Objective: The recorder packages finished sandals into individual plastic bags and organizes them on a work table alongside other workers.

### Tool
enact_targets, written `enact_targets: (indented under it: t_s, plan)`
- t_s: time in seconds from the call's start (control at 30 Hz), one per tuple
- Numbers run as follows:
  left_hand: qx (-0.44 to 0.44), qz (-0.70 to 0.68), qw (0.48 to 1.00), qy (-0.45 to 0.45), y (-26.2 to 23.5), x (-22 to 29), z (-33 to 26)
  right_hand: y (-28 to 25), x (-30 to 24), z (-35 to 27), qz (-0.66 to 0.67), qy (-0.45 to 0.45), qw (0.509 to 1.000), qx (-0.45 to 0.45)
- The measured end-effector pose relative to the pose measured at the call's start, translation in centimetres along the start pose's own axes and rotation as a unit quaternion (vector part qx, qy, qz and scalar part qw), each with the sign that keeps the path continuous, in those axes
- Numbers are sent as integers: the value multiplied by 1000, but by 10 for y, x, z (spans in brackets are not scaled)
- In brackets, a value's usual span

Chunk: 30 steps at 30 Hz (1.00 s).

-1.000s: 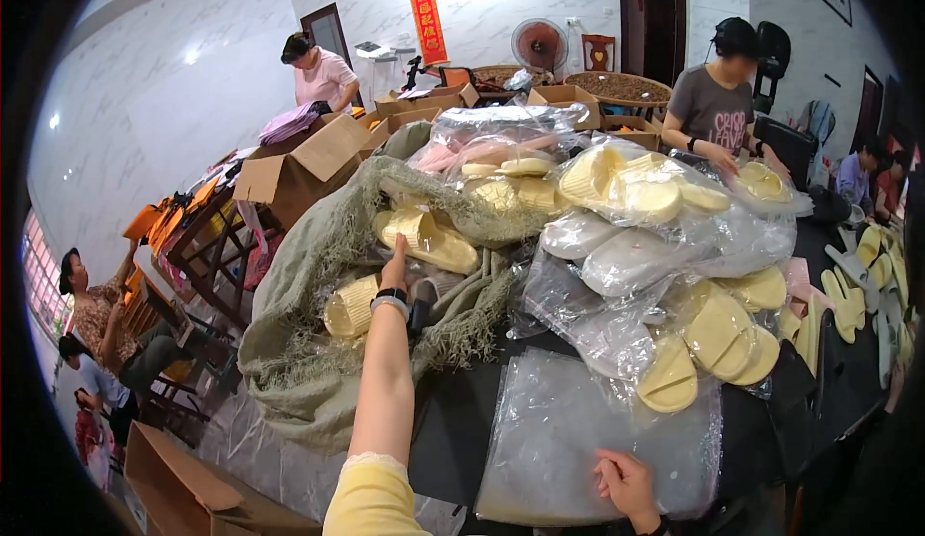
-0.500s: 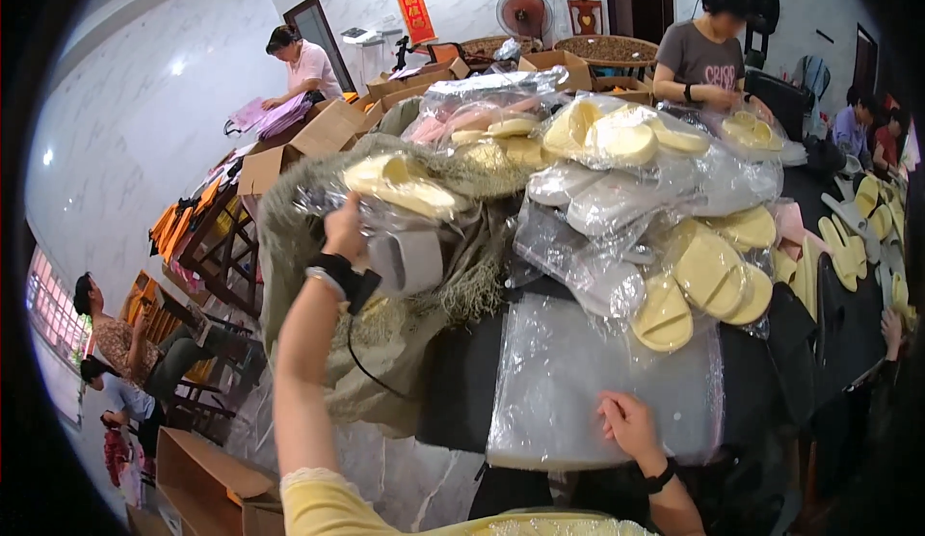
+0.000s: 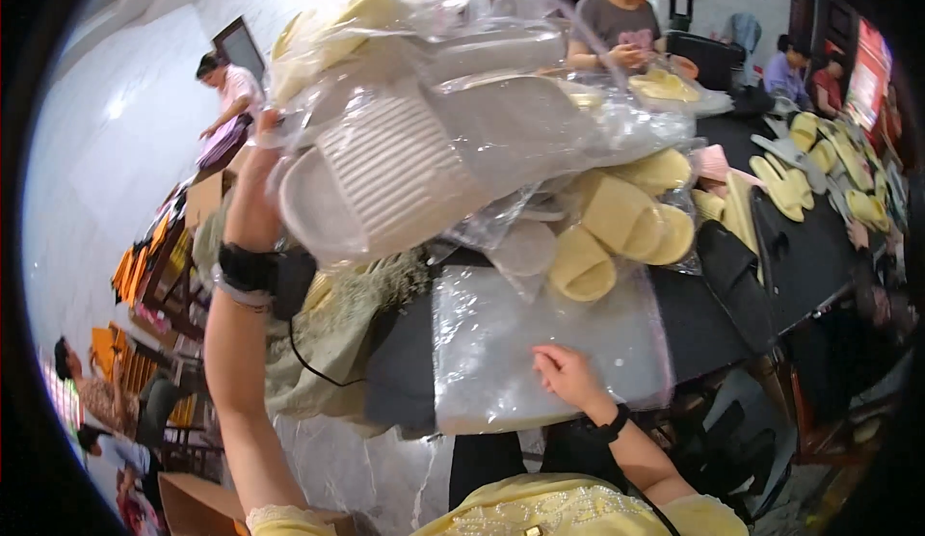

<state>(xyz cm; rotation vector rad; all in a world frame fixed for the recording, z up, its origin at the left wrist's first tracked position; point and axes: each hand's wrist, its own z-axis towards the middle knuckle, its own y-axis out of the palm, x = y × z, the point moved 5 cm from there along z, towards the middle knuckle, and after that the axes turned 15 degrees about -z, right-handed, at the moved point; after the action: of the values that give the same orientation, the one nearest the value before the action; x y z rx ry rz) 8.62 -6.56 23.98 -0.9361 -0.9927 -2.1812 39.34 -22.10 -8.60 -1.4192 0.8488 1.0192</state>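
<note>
My left hand [image 3: 262, 155], raised high on the left, is closed on the edge of bagged slippers. In the clear plastic a large ribbed grey slipper [image 3: 395, 174] shows, and above it a yellow slipper [image 3: 332, 40]; both are partly blurred. Part of that hand's fingers is hidden by the plastic. My right hand [image 3: 570, 378] hangs over a stack of clear plastic bags [image 3: 491, 343], its fingers curled with nothing visible in them. Just beyond the stack lie yellow slippers [image 3: 585, 264] in loose plastic.
A black table [image 3: 708, 309] carries more yellow, grey and pink slippers [image 3: 785, 184] on the right. Draped green cloth [image 3: 337, 362] hangs at the left. Across the table a person in a grey shirt [image 3: 617, 30] handles a bagged slipper. Other people sit or stand around the room.
My left hand has lifted the bagged slippers up off the green cloth, bringing them closer and over the pile. My view has shifted to the right. The right hand stays over the bag stack.
</note>
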Motion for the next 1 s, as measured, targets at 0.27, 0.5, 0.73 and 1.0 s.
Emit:
enact_targets:
  t_s: [0.27, 0.5, 0.73, 1.0]
  plan:
    - [155, -64, 983, -73, 69, -206, 160, 4, -2, -6, -50, -5, 998, -33]
    - [321, 13, 934, -155, 99, -355, 159, -7, 12, -8, 131, 36, 990, -25]
    - [205, 2, 952, -229, 103, -320, 138, -106, -124, -64, -46, -100, 994, 1]
    - [12, 338, 939, -59, 85, -240, 9, -152, -245, 1, -266, -245, 925, 115]
